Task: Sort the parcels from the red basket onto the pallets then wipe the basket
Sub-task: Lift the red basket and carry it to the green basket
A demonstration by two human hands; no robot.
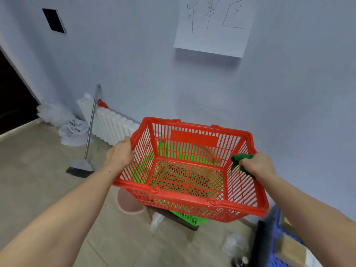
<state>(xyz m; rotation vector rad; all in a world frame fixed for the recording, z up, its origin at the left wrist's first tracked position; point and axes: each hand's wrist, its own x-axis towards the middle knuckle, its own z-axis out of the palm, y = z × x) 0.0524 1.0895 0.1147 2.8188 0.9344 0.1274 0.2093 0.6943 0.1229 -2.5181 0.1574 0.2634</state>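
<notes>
Pale blue-grey wall (134, 64) behind, tiled floor (38, 170) below. Far left: dark doorway (13, 97), one black panel (54, 20) set high on the wall. Along the wall base: white bags (69, 130), one white ribbed radiator (109, 124), one broom (84, 162) leaning with its head on the floor. One paper sheet (213, 26) with handwritten characters taped to the wall, upper right of centre.

Left hand (120, 154) clamped on the left rim of the one red basket (190, 168); fingers wrapped over the rim edge, thumb side toward the camera. Basket tilted, open mouth facing the camera, held up off the floor between the two hands. Nothing inside; green showing through the mesh bottom. One green basket (189, 216) directly beneath, partly hidden, resting on a dark stool (179, 221). One pink bucket (128, 202) on the floor just left of the stool.

Right hand (256, 165) at the basket's right rim, fingers clenched round one dark green cloth (240, 160); cloth bunched, touching the right wall of the basket. Lower right corner: one blue crate (277, 253), blurred, with a cardboard parcel (294, 249) on it.
</notes>
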